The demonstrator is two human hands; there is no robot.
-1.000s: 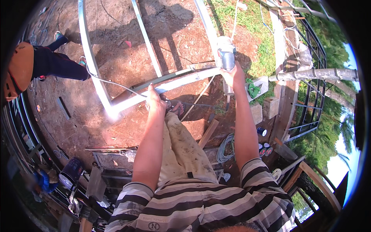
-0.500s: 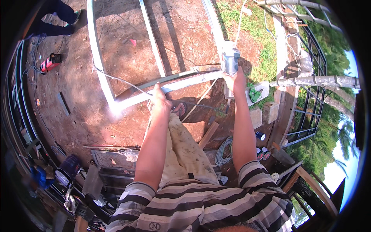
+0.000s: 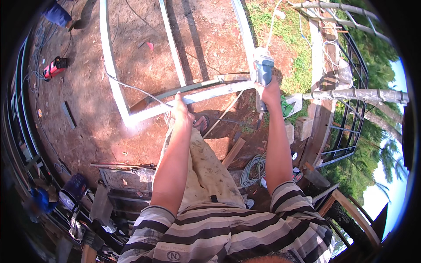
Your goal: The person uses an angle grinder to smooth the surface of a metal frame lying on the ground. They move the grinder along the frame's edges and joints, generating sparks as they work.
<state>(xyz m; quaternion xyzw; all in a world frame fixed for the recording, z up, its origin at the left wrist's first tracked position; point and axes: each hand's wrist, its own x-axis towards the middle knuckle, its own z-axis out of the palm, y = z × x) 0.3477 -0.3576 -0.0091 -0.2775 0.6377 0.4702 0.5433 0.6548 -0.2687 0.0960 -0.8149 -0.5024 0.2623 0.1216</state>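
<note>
A pale metal frame [image 3: 210, 94] of long bars stretches across in front of my legs. My left hand [image 3: 181, 109] is closed around its near bar, left of the middle. At the right corner my right hand [image 3: 268, 91] grips a blue-grey power tool [image 3: 263, 70] with a whitish top; its exact kind is hard to tell. The tool is held upright against the corner, and its dark lower end [image 3: 262, 104] shows below the bar. A thin grey cable [image 3: 138, 90] runs from the left side of the frame to the bar beside my left hand.
A red-and-black machine [image 3: 55, 68] lies on the dirt at left, near another person's leg [image 3: 57, 16]. Below are a coiled hose [image 3: 253, 170], a wooden board [image 3: 233, 152] and a dark bucket [image 3: 73, 191]. Bamboo poles [image 3: 355, 94] and concrete blocks [image 3: 304, 128] stand at right.
The other person's legs at upper left have shifted up and mostly out of view. The power tool has turned slightly, showing more of its blue side. Both my hands keep their places.
</note>
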